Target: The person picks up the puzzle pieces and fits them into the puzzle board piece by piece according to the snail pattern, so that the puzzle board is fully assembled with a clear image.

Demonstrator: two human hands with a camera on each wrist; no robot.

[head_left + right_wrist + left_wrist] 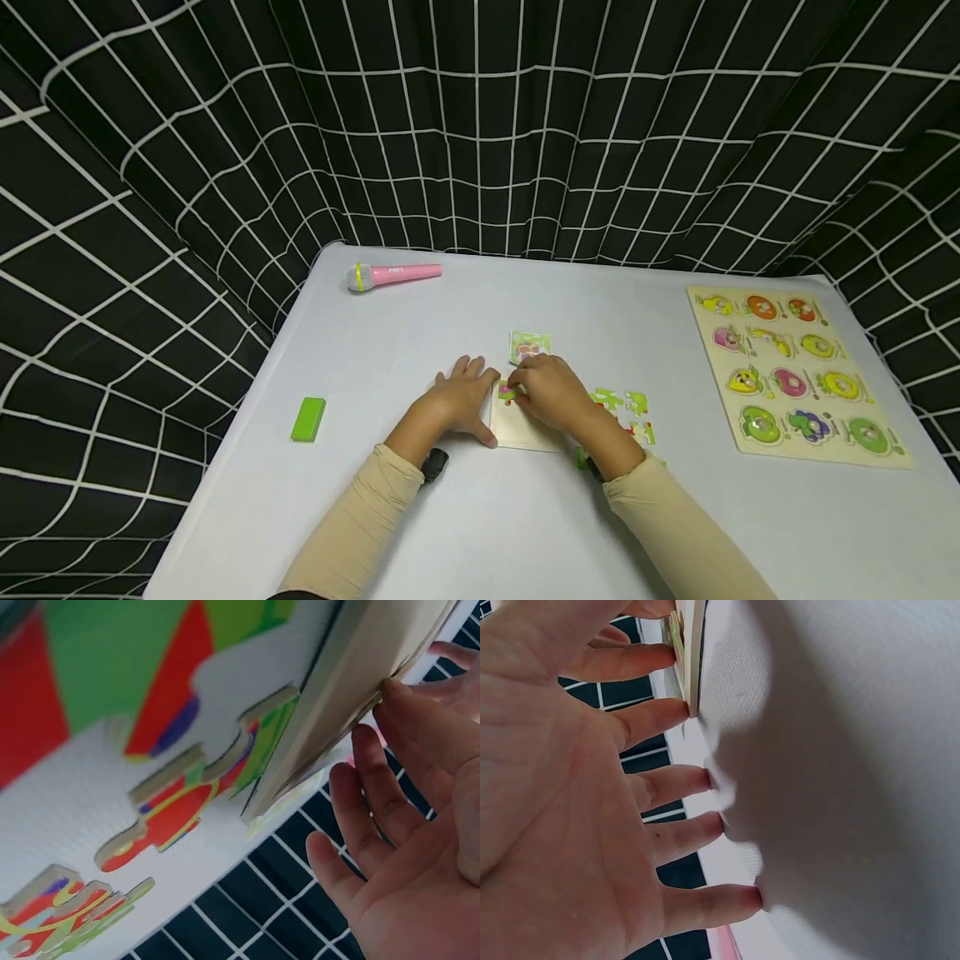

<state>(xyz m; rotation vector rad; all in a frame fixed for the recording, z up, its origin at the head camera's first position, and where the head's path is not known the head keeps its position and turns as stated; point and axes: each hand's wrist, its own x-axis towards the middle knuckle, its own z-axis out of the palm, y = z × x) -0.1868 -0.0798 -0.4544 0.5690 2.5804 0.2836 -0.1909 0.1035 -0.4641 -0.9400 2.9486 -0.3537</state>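
A pale wooden puzzle tray (525,429) lies on the white table between the hands. My left hand (459,400) rests at its left side with fingers spread. In the left wrist view, fingertips touch the table and the thumb side lies along the tray's edge (694,660). My right hand (551,392) reaches over the tray and pinches a green and pink jigsaw piece (507,390) at the far left corner. In the right wrist view, the thumb and forefinger (397,697) meet at the tray's surface, and the piece is hidden there.
Loose jigsaw pieces (636,403) lie right of the tray, partly under the right forearm. Behind the tray is a small picture card (530,343). A pink toy microphone (405,273), a green block (308,419) and a fruit peg board (795,452) lie farther out.
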